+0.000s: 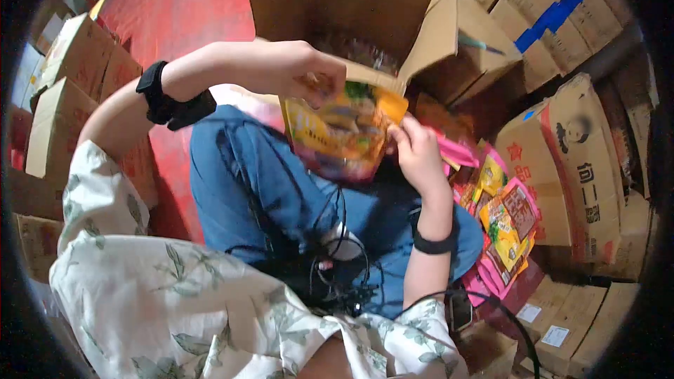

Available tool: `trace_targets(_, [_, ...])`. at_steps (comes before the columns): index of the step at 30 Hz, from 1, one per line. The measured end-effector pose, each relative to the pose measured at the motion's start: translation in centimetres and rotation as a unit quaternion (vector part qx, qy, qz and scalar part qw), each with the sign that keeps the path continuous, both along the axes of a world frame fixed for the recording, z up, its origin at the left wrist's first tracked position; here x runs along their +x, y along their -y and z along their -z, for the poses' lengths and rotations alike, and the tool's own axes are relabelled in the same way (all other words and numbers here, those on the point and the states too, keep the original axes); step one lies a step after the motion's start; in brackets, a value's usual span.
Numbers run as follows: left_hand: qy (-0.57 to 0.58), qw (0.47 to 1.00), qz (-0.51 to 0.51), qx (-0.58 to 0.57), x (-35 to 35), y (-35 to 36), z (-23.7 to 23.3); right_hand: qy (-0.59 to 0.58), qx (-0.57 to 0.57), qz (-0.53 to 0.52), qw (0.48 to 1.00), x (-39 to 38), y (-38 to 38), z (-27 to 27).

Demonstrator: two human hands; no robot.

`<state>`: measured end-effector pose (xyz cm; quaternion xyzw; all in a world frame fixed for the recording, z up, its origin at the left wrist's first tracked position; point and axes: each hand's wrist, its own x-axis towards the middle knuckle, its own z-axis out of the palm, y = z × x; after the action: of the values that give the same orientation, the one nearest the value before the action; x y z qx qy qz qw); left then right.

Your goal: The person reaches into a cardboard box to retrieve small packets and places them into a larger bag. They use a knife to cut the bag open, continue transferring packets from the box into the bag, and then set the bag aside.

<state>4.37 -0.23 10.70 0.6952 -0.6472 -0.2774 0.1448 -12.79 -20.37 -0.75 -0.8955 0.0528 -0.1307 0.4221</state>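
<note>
A yellow and pink printed food pouch (337, 130) is held up above my lap, its front showing a picture of food. My right hand (419, 154) pinches the pouch's right edge between thumb and fingers. At the upper left of the pouch, my left hand (319, 81) is closed with curled fingers against its top edge; what those fingers hold is hidden and blurred. Beyond the pouch stands an open cardboard box (337, 7), with shiny clear wrapping partly visible inside. More yellow and pink pouches (505, 228) lie in a pile beside my right knee.
A large printed carton (562, 175) leans at the right. Taped cartons (547, 21) stand at the upper right, and stacked boxes (77, 98) line the left side. Black cables (340, 260) lie across my lap. The floor (182, 7) is red.
</note>
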Motion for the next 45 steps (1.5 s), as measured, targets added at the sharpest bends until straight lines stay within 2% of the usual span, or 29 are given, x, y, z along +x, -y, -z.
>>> trace_targets(1, [-0.054, 0.997, -0.036, -0.036, 0.6, 0.0, -1.0, -0.018, -0.076, 0.007, 0.997, -0.1, 0.2, -0.4])
trace_targets(3, [-0.162, 0.978, -0.093, -0.094, 2.1, 0.6, -2.1, 0.019, -0.024, 0.008, 1.0, -0.1, 0.2, 0.1])
trace_targets(4, [-0.147, 0.973, -0.112, -0.136, 3.1, 1.3, -2.2, 0.025, -0.044, 0.035, 0.998, 0.0, 0.2, 0.7])
trace_targets(5, [-0.133, 0.966, -0.131, -0.18, 4.5, 2.0, -1.9, -0.016, -0.014, 0.027, 0.999, -0.1, 0.3, 0.7])
trace_targets(6, [-0.163, 0.956, -0.137, -0.201, 6.1, 3.0, -1.6, 0.0, -0.044, 0.026, 0.999, 0.0, 0.5, 1.2])
trace_targets(9, [-0.032, 0.959, -0.15, -0.24, 10.1, 5.9, -0.1, 0.035, -0.109, 0.021, 0.993, -0.2, 0.2, 0.9])
trace_targets(10, [-0.114, 0.958, -0.147, -0.219, 11.8, 6.4, 1.1, 0.025, -0.082, 0.024, 0.996, -0.1, 0.3, 0.8])
trace_targets(11, [-0.06, 0.962, -0.153, -0.216, 12.1, 6.5, 1.6, 0.013, -0.05, 0.026, 0.998, 0.0, 0.3, 0.7])
trace_targets(13, [0.045, 0.964, -0.162, -0.207, 12.2, 6.8, 3.0, 0.015, -0.072, 0.018, 0.997, -0.2, 0.0, 0.1])
trace_targets(14, [0.122, 0.968, -0.142, -0.167, 14.1, 6.9, 4.9, 0.013, -0.078, 0.018, 0.997, -0.5, 0.0, 0.1])
trace_targets(15, [0.162, 0.968, -0.169, -0.091, 11.0, 6.3, 2.8, 0.022, -0.091, 0.02, 0.995, -0.6, 0.1, 0.3])
trace_targets(17, [0.239, 0.943, -0.128, -0.195, 7.7, 5.3, 2.8, 0.032, -0.105, 0.029, 0.994, -0.5, 0.3, 0.8])
trace_targets(18, [0.231, 0.943, -0.136, -0.199, 5.2, 5.1, 1.9, 0.052, -0.038, 0.027, 0.998, -0.3, 0.2, 1.0])
trace_targets(19, [0.22, 0.945, -0.142, -0.197, 2.6, 4.7, 1.3, 0.004, -0.102, 0.048, 0.994, -0.3, 0.6, 1.4])
trace_targets(20, [0.243, 0.928, -0.1, -0.265, 0.9, 4.1, 1.8, 0.022, -0.086, 0.033, 0.996, -0.3, 0.1, 0.6])
trace_targets(21, [0.222, 0.942, -0.064, -0.245, -0.5, 3.7, 1.8, 0.042, -0.073, 0.024, 0.996, -0.4, 0.0, -0.3])
trace_targets(23, [0.186, 0.967, -0.022, -0.175, -1.9, 3.7, 2.4, 0.077, -0.071, 0.027, 0.994, 0.0, 0.2, 1.4])
trace_targets(24, [0.236, 0.962, -0.042, -0.128, -2.7, 3.9, 2.9, 0.095, -0.07, 0.027, 0.993, 0.1, 0.1, 1.2])
trace_targets(25, [0.287, 0.952, -0.061, -0.084, -2.9, 4.2, 3.2, 0.063, -0.076, 0.029, 0.995, 0.0, -0.2, 0.8])
trace_targets(26, [0.242, 0.97, -0.034, -0.005, -1.0, 4.6, 5.3, 0.064, -0.102, 0.039, 0.992, -0.1, -0.4, 0.8])
trace_targets(27, [0.147, 0.986, -0.001, 0.081, 0.6, 5.2, 7.4, 0.076, -0.118, 0.043, 0.989, -0.2, -0.5, 1.0])
trace_targets(29, [0.146, 0.975, 0.102, 0.133, 0.9, 5.8, 9.6, 0.092, -0.126, 0.032, 0.987, -0.4, -0.4, 1.2])
trace_targets(31, [0.062, 0.971, 0.179, 0.149, 0.0, 6.6, 9.3, 0.109, -0.125, 0.024, 0.986, -0.5, -0.6, 1.1])
trace_targets(33, [0.048, 0.964, 0.211, 0.157, -0.6, 6.6, 9.4, 0.084, -0.129, 0.019, 0.988, -0.7, -1.0, 0.8])
trace_targets(35, [0.045, 0.959, 0.229, 0.163, -1.1, 6.2, 9.7, 0.111, -0.091, 0.006, 0.99, -0.6, -1.4, 1.1])
trace_targets(37, [0.05, 0.958, 0.232, 0.162, -1.4, 6.3, 10.4, 0.146, -0.11, -0.006, 0.983, -0.3, -2.0, 1.4])
trace_targets(39, [0.053, 0.96, 0.224, 0.16, -1.4, 6.6, 10.7, 0.096, -0.078, -0.013, 0.992, -0.4, -1.8, 1.0])
trace_targets(40, [0.053, 0.96, 0.218, 0.168, -1.3, 6.7, 10.7, 0.148, -0.075, -0.008, 0.986, -0.5, -1.7, 1.3])
trace_targets(45, [0.052, 0.959, 0.21, 0.182, -1.7, 5.3, 10.3, 0.12, -0.116, 0.004, 0.986, 0.2, -2.0, 2.2])
